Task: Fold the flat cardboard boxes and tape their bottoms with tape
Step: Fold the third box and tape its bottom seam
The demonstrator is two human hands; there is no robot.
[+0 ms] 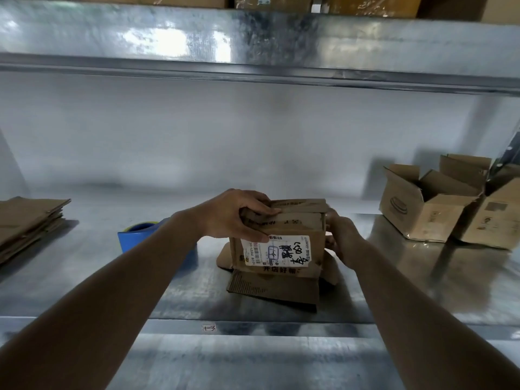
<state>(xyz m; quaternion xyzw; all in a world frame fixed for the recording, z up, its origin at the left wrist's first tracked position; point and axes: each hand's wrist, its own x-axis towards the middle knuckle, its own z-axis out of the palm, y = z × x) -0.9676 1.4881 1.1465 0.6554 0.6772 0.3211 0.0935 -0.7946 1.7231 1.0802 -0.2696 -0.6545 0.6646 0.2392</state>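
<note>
Standing upright on the metal shelf (84, 277), small cardboard box (281, 237) with label side facing the camera, left hand (236, 215) gripping folded top flaps, right hand (342, 235) curling around its right side, blue tape roll (135, 235) lying left of the box, flat cardboard stack (28, 220) far left.

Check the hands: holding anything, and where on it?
Both hold the labelled cardboard box standing on the metal shelf. The left hand grips its folded top flaps at the upper left corner; the right hand grips its right side.
</note>
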